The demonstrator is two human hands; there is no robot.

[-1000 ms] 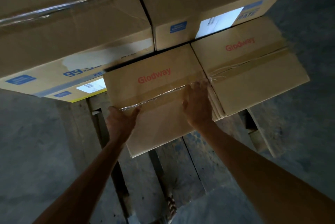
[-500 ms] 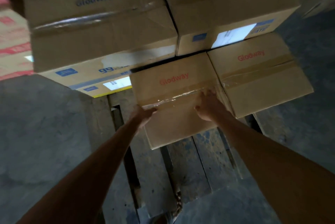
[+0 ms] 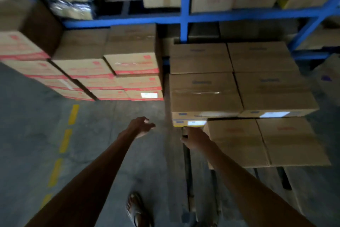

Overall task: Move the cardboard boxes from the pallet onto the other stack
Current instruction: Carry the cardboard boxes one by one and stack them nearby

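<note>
Both hands hang empty: the left hand [image 3: 141,127] loosely spread over the grey concrete floor [image 3: 36,134], the right hand [image 3: 195,139] with fingers relaxed, grasping nothing, at the near left corner of a low brown cardboard box with red lettering [image 3: 237,140] on the wooden pallet [image 3: 191,180]. This looks like the reach between lifts. Next, both hands should clamp that box's sides and carry it left to the red-striped cardboard stack [image 3: 110,72] well beyond the left hand.

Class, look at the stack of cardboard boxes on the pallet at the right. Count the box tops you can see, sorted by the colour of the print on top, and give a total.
Blue-print box tops: 4
Red-print box tops: 2
Total: 6
</note>
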